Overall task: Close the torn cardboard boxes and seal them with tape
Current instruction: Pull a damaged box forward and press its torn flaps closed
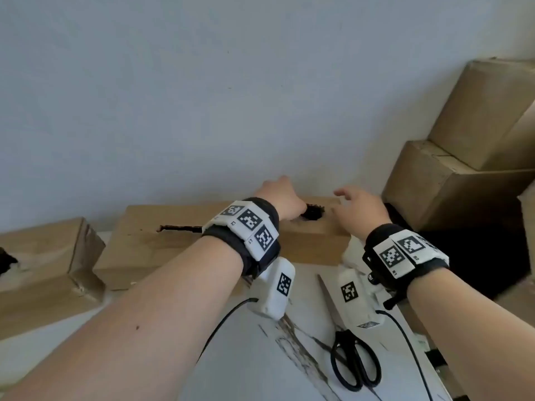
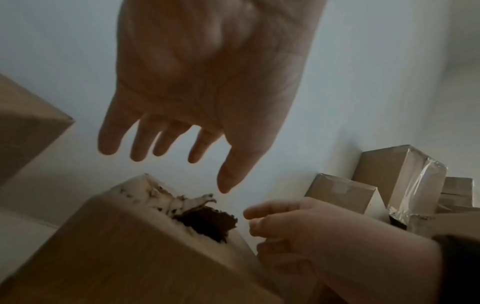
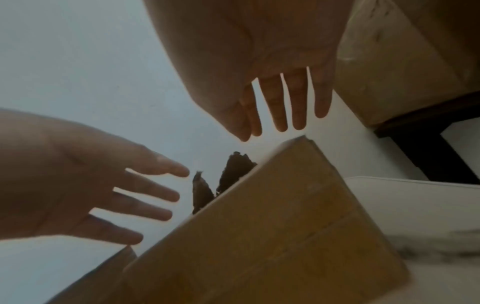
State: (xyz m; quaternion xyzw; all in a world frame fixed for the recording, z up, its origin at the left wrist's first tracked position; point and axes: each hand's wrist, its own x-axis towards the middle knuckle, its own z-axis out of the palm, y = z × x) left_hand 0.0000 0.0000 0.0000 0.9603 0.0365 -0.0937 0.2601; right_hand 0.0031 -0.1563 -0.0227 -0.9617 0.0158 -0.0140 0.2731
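Note:
A long cardboard box (image 1: 173, 244) lies on the white marble table (image 1: 246, 357) against the wall. Its top has a ragged torn hole (image 1: 312, 212) near the right end and a narrow slit (image 1: 179, 228) further left. My left hand (image 1: 282, 198) hovers just left of the hole, fingers spread and holding nothing. In the left wrist view the left hand (image 2: 207, 102) hangs above the torn hole (image 2: 207, 222). My right hand (image 1: 359, 206) is open over the box's right end. In the right wrist view, the fingers (image 3: 280, 107) of the right hand are straight above the box corner (image 3: 259, 226).
Black-handled scissors (image 1: 353, 363) lie on the table in front of the box. A crumpled, torn box (image 1: 43, 256) sits at the left. Stacked cardboard boxes (image 1: 463, 169) rise at the right, and some show clear tape (image 2: 415, 174). Wrist cables trail over the table.

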